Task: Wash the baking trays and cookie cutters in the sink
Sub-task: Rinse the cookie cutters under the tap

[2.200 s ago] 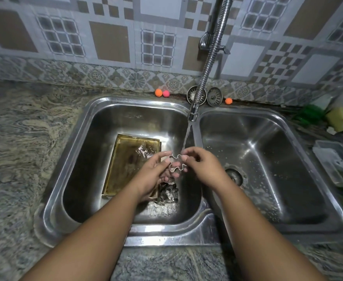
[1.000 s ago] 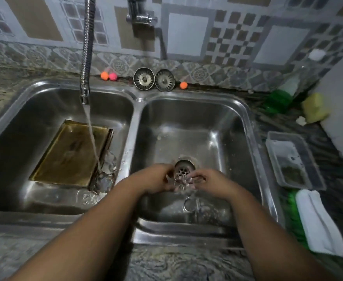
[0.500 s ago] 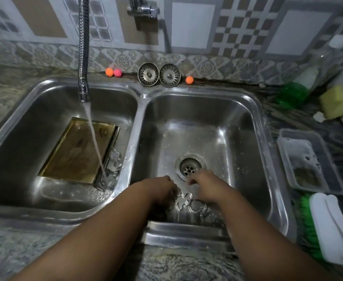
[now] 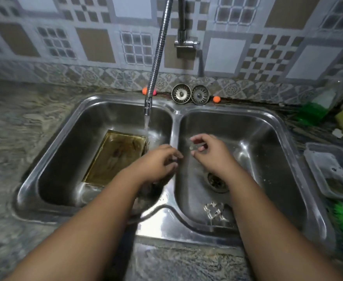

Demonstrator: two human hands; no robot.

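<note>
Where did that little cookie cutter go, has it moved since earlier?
Yes. The cookie cutter left the tap stream and now lies in the right basin, nearer than the drain.

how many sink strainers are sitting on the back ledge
2: one strainer and a second strainer lean side by side against the tiled wall, behind the divider between the two basins. None seems hidden.

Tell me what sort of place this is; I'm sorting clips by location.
Most likely a home kitchen: a steel double sink set in a stone counter, a tiled wall behind, and dish soap beside it.
</note>
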